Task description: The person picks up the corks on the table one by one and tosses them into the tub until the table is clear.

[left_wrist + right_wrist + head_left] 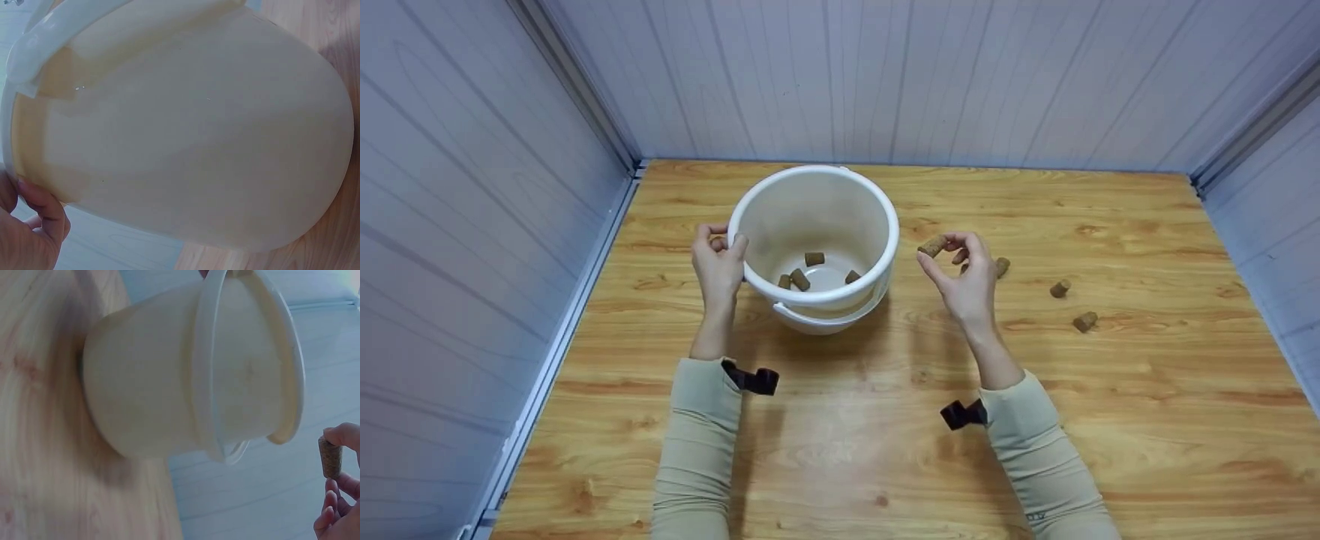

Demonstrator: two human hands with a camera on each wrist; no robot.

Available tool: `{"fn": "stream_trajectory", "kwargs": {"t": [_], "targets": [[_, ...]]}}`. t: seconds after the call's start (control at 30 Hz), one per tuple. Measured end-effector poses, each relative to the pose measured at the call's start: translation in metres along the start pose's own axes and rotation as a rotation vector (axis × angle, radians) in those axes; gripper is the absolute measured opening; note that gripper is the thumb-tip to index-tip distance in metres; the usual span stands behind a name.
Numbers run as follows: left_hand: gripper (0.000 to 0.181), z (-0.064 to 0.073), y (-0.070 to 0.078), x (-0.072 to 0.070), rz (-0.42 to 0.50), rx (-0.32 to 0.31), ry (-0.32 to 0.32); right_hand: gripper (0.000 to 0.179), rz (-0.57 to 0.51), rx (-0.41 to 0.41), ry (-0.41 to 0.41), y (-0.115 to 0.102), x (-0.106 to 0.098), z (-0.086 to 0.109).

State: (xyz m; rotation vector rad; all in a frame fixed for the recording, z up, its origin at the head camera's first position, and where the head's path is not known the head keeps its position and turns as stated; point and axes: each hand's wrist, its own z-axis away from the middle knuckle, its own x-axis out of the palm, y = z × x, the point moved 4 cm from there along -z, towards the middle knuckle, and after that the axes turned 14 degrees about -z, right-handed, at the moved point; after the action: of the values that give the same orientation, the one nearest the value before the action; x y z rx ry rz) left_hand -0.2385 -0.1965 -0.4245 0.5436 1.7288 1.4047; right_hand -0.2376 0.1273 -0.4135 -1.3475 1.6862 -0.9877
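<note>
Head view only, 4 corks [800, 280] inside bucket [821, 298]

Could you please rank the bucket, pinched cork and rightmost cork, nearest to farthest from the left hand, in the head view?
1. Bucket: held at its left side.
2. Pinched cork: in the right hand.
3. Rightmost cork: on the table.

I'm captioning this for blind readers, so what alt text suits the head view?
A person's right hand pinches a cork to the right of a white bucket, while the left hand grips the bucket's rim. Four corks show inside it; others lie on the wood-grain tabletop farther right.
</note>
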Motion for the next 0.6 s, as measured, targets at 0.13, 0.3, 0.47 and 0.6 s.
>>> {"fn": "stream_trajectory", "kwargs": {"t": [0.13,0.3,0.47,0.6], "targets": [[0.019,0.000,0.000,0.000,0.000,0.005,0.001,0.035,-0.036,-0.016,-0.020,-0.009,0.007,0.001],[0.019,0.000,0.000,0.000,0.007,0.023,0.002,0.035,-0.055,-0.063,-0.053,-0.020,0.016,0.004],[0.019,0.000,0.001,0.000,0.006,0.024,0.007,0.035,-0.059,-0.099,-0.085,-0.032,0.028,0.006],[0.019,-0.001,0.000,0.000,-0.001,0.010,0.000,0.034,-0.058,-0.117,-0.115,-0.039,0.036,0.007]]}}
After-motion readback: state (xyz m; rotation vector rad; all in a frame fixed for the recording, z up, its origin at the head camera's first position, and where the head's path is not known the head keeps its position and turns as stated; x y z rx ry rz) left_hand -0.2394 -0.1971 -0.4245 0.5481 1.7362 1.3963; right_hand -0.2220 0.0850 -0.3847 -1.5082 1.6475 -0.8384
